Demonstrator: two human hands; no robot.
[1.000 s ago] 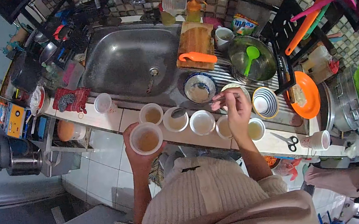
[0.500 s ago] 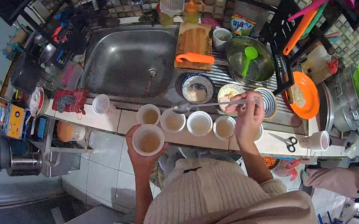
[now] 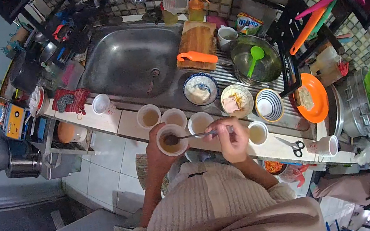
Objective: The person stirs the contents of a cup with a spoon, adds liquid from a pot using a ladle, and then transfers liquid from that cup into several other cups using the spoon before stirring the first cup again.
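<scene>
My left hand (image 3: 153,154) is wrapped round a plastic cup (image 3: 182,148) with light brown liquid in it, held in front of the counter edge. A metal spoon (image 3: 193,136) is gripped by its handle in my right hand (image 3: 233,140), and its bowl dips inside that cup. Along the counter edge stand more cups of similar liquid: one cup (image 3: 149,116) at the left, another cup (image 3: 174,117) partly behind the held one, a cup (image 3: 200,122) beside my right fingers, and a cup (image 3: 258,132) to the right of that hand.
Behind the cups are a blue-patterned bowl (image 3: 200,89), a bowl with food scraps (image 3: 237,101) and a striped bowl (image 3: 270,105). The sink (image 3: 131,60) lies at the back left. Scissors (image 3: 294,145), stacked cups (image 3: 325,146) and an orange plate (image 3: 313,98) are on the right.
My right hand has moved left and down, bringing the spoon from above the bowls into the held cup. My left hand has shifted the cup slightly right.
</scene>
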